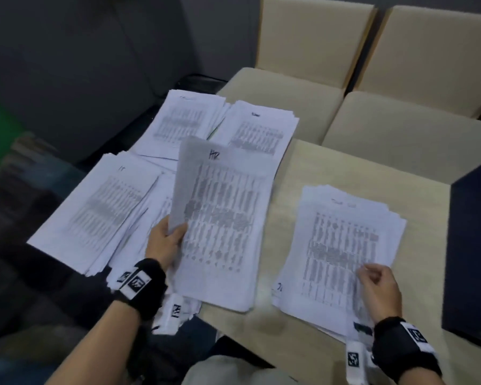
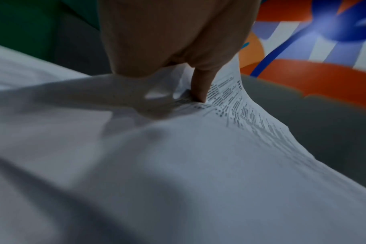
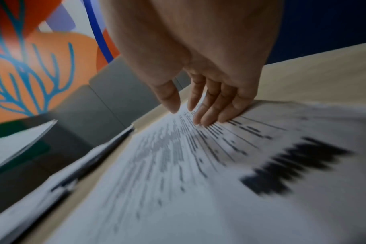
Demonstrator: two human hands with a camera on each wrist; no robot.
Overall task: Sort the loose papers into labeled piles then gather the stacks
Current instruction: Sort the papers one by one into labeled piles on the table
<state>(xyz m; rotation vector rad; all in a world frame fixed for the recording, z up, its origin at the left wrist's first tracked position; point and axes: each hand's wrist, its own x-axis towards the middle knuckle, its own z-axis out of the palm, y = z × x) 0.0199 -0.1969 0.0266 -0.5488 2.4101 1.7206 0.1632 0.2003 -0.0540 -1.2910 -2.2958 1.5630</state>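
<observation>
Left hand (image 1: pixel 165 240) pinches the lifted edge of a sheet (image 1: pixel 222 207) atop the middle pile, thumb on top. Right hand (image 1: pixel 379 290), fingers loosely extended, rests fingertips on the right pile (image 1: pixel 342 245) on the table (image 1: pixel 303 168).

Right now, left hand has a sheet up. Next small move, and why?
Probably lower the lifted sheet flat onto the middle pile and release. The left hand pinches its lower edge, its "HR" heading matches, and the right hand rests on the unsorted stack.
</observation>
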